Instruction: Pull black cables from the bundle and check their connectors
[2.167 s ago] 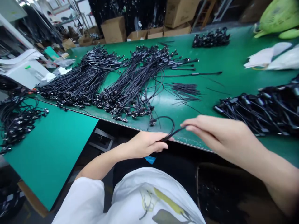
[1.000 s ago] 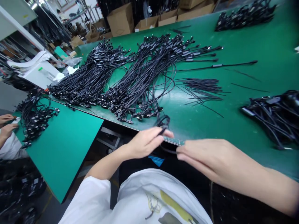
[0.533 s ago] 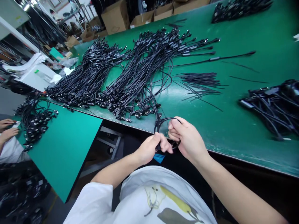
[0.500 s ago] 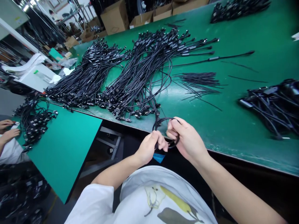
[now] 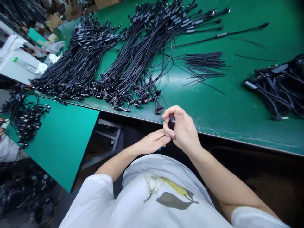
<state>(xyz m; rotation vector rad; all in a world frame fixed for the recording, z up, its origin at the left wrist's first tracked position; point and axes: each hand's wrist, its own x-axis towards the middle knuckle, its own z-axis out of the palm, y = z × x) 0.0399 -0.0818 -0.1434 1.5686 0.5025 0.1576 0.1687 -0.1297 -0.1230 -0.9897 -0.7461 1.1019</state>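
My right hand [image 5: 181, 129] is closed around a coiled black cable [image 5: 171, 122], of which only a short dark piece shows between the fingers. My left hand [image 5: 152, 144] sits just below and to the left, its fingertips pressed against the right hand at the cable. Both hands hover at the near edge of the green table [image 5: 228, 104]. A large heap of loose black cables with connectors [image 5: 128, 60] lies just beyond them.
A bunch of thin black ties [image 5: 204, 65] lies right of the heap. More bundled cables [image 5: 277, 88] sit at the right. A lower green board [image 5: 57, 139] on the left carries another cable pile [image 5: 22, 117]. Another person's hand shows at the far left edge.
The open cable loop held between both hands has been gathered into my right fist. Both hands rose slightly toward the table edge, and the view tilted down.
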